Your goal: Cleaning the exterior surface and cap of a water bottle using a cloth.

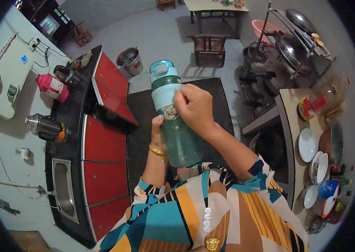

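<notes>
A large green translucent drink bottle (182, 141) with a light-blue lid (162, 69) and a pale ribbed sleeve (164, 96) is held tilted in front of my body. My left hand (158, 134), with a gold bracelet at the wrist, grips its left side; the bottle hides most of those fingers. Curled into a fist, my right hand (194, 105) rests against the sleeve on the right. A small whitish-grey patch (170, 112) shows below the fist, cloth or print, I cannot tell which. Whether the fist encloses anything is hidden.
Left, a black counter (70, 110) carries a pink jug (52, 86), a steel flask (46, 127) and a sink (64, 190). One red cabinet door (114, 102) hangs ajar. A metal bucket (130, 61) stands ahead. Bowls (307, 145) and bottles line the right-hand ledge (287, 97).
</notes>
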Motion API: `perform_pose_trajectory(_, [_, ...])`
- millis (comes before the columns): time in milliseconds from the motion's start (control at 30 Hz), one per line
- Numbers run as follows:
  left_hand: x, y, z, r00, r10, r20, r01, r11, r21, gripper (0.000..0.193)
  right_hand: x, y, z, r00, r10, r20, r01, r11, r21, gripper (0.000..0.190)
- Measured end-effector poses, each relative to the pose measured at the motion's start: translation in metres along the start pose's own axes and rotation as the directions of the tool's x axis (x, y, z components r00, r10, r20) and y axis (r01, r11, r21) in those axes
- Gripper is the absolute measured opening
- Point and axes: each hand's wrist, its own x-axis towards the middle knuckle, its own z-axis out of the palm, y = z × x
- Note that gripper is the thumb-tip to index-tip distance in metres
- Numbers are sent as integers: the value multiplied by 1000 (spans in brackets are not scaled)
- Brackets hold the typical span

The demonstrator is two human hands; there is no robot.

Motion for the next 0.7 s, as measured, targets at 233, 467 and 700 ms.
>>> perform_pose_trajectory(233, [-4, -1, 9, 986, -90, 141, 71, 989, 131, 67, 62, 25, 7, 972, 69, -226, -87, 994, -70, 32])
perform_pose_trajectory(467, [4, 2, -5, 959, -37, 282, 70, 992, -107, 72, 36, 12, -4, 995, 96, 41, -101, 986, 134, 22])
perform_pose_trajectory(700, [5, 16, -6, 986, 110, 128, -110, 994, -9, 74, 18, 10, -14, 989, -33, 148, 13, 991, 132, 13])
